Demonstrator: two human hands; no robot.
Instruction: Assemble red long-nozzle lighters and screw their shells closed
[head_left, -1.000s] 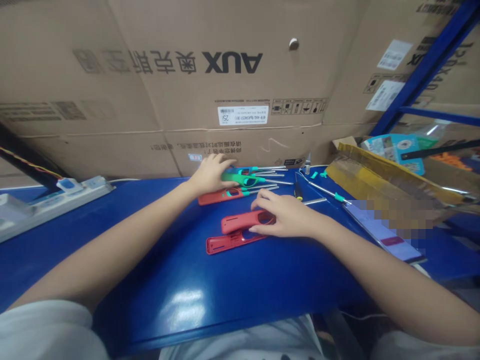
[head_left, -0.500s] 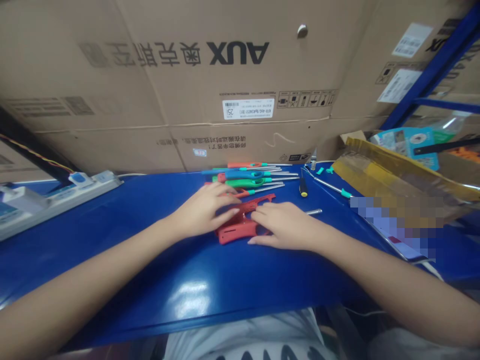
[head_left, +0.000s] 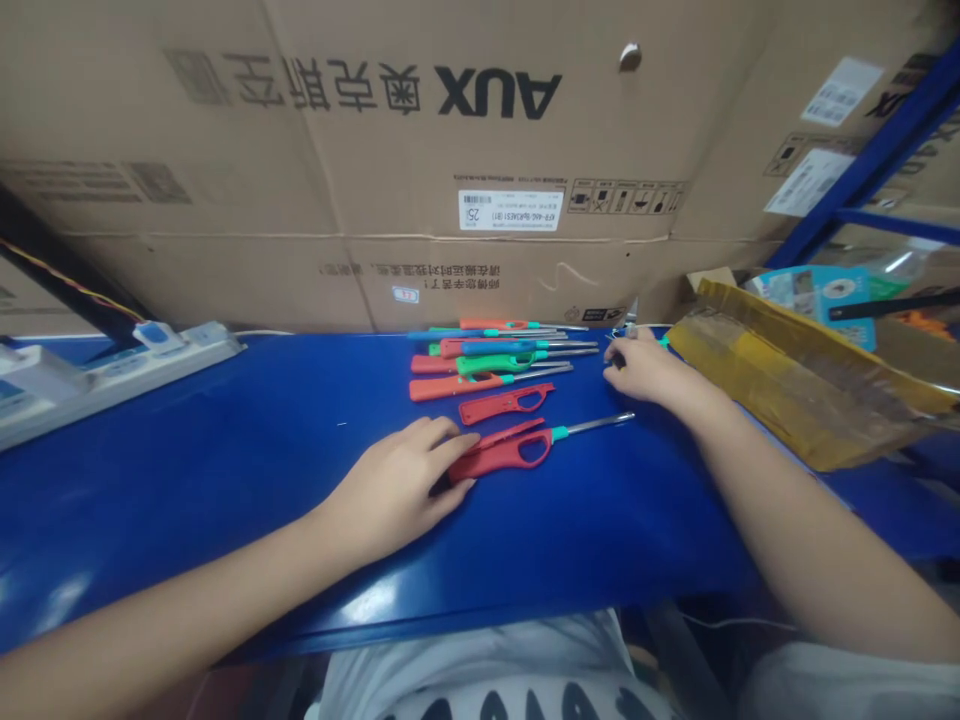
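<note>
My left hand is closed round the rear of a red long-stemmed lighter with a green collar and metal tube. The lighter lies on the blue table, a red strip of its casing standing along its upper side. A loose red casing half rests just beyond it. At the back right, my right hand has its fingers curled round a small screwdriver. Only a bit of its dark and yellow handle shows; the rest is hidden by the fingers.
Several orange, red, green and blue lighters lie stacked farther back, tubes pointing right. A large cardboard box walls off the rear. A taped carton stands at right, a power strip at left. The blue table's front edge is near me.
My right hand has left the red casing pieces and moved right and back to the screwdriver. The loose casing half now lies apart from the lighter, which my left hand still holds.
</note>
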